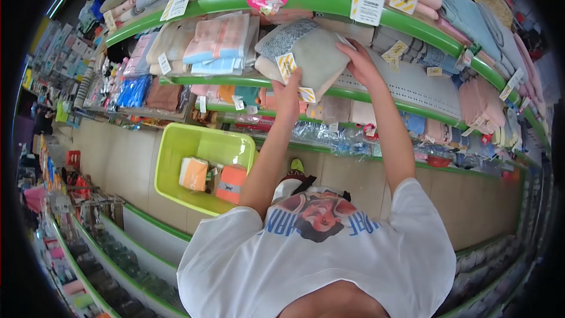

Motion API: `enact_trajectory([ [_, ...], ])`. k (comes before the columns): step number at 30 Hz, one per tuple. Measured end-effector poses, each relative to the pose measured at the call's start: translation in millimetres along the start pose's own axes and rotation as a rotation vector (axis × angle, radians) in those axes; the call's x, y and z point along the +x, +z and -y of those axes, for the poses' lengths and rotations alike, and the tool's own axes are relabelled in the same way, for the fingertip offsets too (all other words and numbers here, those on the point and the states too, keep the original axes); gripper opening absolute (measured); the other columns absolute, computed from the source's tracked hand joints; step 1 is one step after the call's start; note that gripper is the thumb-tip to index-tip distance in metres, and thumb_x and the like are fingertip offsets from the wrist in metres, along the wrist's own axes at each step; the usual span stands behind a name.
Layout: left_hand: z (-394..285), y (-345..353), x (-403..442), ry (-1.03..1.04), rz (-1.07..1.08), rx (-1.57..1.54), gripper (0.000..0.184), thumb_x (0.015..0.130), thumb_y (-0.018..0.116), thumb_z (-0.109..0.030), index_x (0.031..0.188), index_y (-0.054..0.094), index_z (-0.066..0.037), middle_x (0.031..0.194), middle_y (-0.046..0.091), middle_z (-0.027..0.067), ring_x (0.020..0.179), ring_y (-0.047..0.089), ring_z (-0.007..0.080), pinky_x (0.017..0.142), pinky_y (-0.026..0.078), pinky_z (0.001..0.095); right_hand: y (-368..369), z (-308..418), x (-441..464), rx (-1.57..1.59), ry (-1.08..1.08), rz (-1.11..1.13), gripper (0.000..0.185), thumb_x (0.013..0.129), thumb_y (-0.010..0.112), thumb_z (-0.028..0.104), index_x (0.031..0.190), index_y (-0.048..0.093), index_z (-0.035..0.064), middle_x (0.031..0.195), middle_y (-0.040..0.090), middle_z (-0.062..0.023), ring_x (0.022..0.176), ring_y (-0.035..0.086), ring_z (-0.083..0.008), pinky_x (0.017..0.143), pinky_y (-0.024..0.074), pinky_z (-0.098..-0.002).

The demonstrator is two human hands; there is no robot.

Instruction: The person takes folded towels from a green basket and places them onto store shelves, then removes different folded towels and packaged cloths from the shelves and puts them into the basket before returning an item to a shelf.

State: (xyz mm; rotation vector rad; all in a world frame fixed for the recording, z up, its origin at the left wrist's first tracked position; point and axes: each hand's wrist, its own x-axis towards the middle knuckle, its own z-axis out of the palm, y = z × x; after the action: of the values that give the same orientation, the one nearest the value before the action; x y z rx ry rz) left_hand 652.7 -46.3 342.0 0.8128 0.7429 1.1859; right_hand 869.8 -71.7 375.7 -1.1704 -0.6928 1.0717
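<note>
Two bare hands grip a set of folded towels [318, 62], grey-patterned and pale beige, at the front of a green-edged shelf [229, 80] on the far side of a shop aisle. The left hand [287, 93] pinches the near left edge, close by a yellow-striped tag [286, 66]; the right hand [360, 63] closes on the right-hand corner, its fingers curled round the fold. How far the fingers reach underneath cannot be told, nor whether the shelf bears any of the weight. The cloth looks light, soft and thick, likely to give under the fingers rather than slip or break, though a loose hold could let the layers slide or fall open. Opposite edges, with support from below, would seem the surest hold, and the tag a poor one. Checked towels [215, 41] lie to the left; nearer, on the floor, a lime basket [170, 153] holds two packages [194, 175].
</note>
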Motion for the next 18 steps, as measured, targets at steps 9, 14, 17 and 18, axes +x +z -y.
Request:
enact_trajectory([
  [9,-150,-111,66,0.832,0.069,1.141,0.053,0.071,0.082,-0.020,0.116,0.056,-0.005,0.113,0.056,0.0137,0.110,0.052,0.0291,0.093,0.042,0.0423,29,-54,32,-0.461,-0.113,-0.352,0.072,0.086,0.069,0.030,0.136,0.034,-0.0068,0.126,0.055,-0.0209,0.114,0.055,-0.0270,0.098,0.0427,-0.0345],
  [14,-159,-134,139,1.010,0.310,1.554,0.085,0.066,0.073,-0.060,0.138,0.050,-0.023,0.135,0.051,0.0080,0.127,0.040,0.0368,0.107,0.023,0.0553,78,-73,49,-0.402,-0.253,-0.303,0.070,0.086,0.066,0.024,0.141,0.032,-0.0033,0.129,0.053,-0.0189,0.119,0.052,-0.0276,0.102,0.0394,-0.0347],
  [17,-154,-137,148,1.038,0.347,1.565,0.088,0.065,0.070,-0.067,0.140,0.049,-0.027,0.137,0.050,0.0059,0.128,0.039,0.0376,0.108,0.021,0.0555,81,-75,70,-0.414,-0.226,-0.261,0.069,0.086,0.066,0.022,0.141,0.032,-0.0026,0.133,0.050,-0.0185,0.121,0.050,-0.0272,0.102,0.0387,-0.0340],
  [18,-152,-138,147,1.040,0.338,1.570,0.088,0.064,0.070,-0.067,0.140,0.049,-0.027,0.137,0.050,0.0061,0.129,0.038,0.0377,0.108,0.021,0.0550,76,-74,71,-0.412,-0.207,-0.225,0.069,0.086,0.066,0.022,0.140,0.032,-0.0026,0.134,0.049,-0.0188,0.121,0.050,-0.0272,0.101,0.0388,-0.0333],
])
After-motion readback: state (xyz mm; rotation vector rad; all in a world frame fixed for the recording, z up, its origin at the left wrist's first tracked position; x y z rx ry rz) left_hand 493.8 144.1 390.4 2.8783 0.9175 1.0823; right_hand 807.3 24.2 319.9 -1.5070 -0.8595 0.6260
